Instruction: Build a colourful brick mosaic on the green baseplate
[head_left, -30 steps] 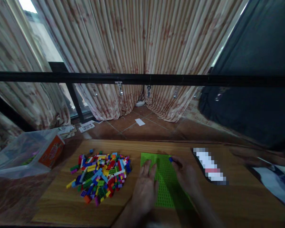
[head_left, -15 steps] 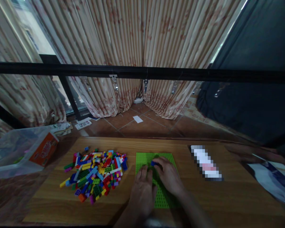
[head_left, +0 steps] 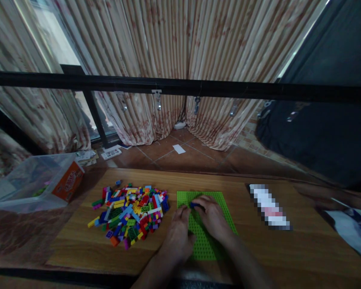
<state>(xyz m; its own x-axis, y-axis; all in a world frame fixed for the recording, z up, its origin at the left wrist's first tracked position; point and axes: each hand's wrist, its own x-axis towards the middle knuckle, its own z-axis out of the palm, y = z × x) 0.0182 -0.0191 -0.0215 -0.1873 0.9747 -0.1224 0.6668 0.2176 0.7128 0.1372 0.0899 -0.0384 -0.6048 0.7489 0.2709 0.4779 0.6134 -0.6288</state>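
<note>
A bright green studded baseplate (head_left: pixel 212 245) lies on the wooden table in front of me. Over its upper part, my right hand (head_left: pixel 212 216) pinches a small dark blue building brick (head_left: pixel 194 205) between thumb and fingertips, close to the studs. Whether the brick is pressed onto them I cannot tell. My left hand (head_left: pixel 178 233) rests at the plate's left edge, fingers lying forward and thumb apart, covering part of it. No brick shows in that hand. Left of it spreads a pile of mixed coloured building bricks (head_left: pixel 132 214).
Beyond the table's left side stands a clear plastic box (head_left: pixel 33 180) with an orange label. A blurred-out white object (head_left: pixel 269 208) lies on the wooden table (head_left: pixel 78 249) to the right. A white and blue packet (head_left: pixel 351 228) is at the far right. A dark rail (head_left: pixel 168 85) crosses ahead.
The whole view has shifted slightly, so the table sits more to the right. My left fingers have drawn back leftward from the blue brick, which my right hand still pinches.
</note>
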